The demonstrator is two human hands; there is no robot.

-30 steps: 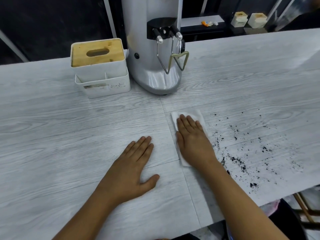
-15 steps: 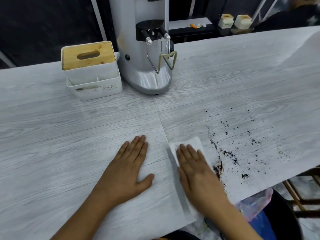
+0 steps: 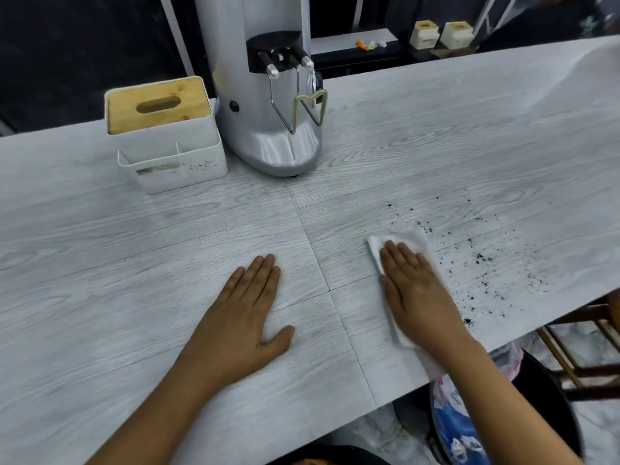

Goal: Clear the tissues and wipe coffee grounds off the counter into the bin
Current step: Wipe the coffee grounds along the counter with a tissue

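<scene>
My right hand (image 3: 416, 297) lies flat, fingers straight, pressing a white tissue (image 3: 407, 241) onto the pale wood-grain counter (image 3: 134, 280). The tissue's far edge shows beyond my fingertips. Dark coffee grounds (image 3: 483, 266) are scattered over the counter to the right of the tissue, reaching close to the front edge. My left hand (image 3: 245, 320) rests palm down on the counter, fingers spread a little, holding nothing. A black bin (image 3: 536, 407) with a plastic liner stands on the floor below the counter edge, under my right forearm.
A silver coffee grinder (image 3: 275, 105) stands at the back of the counter. Left of it is a white tissue box with a wooden lid (image 3: 161, 129). A wooden chair frame (image 3: 583, 347) sits off the counter's right edge.
My right hand slid the tissue toward the front edge, then moved it back out and to the right, at the edge of the grounds. My left hand stayed flat.
</scene>
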